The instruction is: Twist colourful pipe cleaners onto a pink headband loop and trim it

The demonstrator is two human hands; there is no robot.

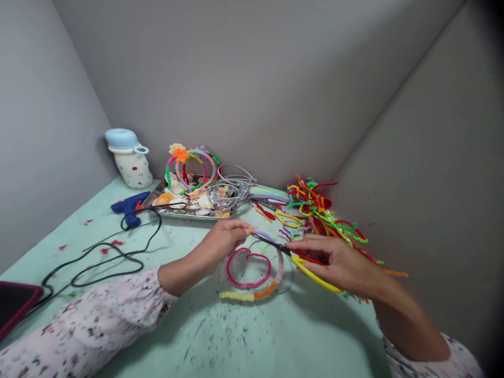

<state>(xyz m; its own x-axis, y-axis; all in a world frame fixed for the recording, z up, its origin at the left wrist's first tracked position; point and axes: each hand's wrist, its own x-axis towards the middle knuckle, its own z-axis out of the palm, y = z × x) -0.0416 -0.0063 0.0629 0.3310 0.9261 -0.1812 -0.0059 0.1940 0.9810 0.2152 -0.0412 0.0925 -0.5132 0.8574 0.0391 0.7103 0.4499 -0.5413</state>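
Observation:
My left hand (pixel 226 239) pinches the end of a wire ring (pixel 269 290) wrapped in pipe cleaner, with yellow, orange, pale pink and purple stretches. Red-and-yellow-handled pliers (pixel 315 270) with narrow dark jaws are in my right hand (pixel 338 257). Their jaws point left along the purple part, with the tips close to my left fingertips; whether they grip it I cannot tell. Within the ring lies a bright pink pipe cleaner (pixel 249 285) bent into a heart-like curl. Bare wire shows at the ring's right side.
Behind my hands, a metal tray (pixel 189 214) holds shells, wire coils (pixel 232 191) and finished rings (pixel 192 152). Pipe cleaners (pixel 315 205) heap at the right. Leftward are a blue glue gun (pixel 132 206) with a looping black cord (pixel 106 283), a bottle (pixel 132 163) and a dark-screened device (pixel 18 304).

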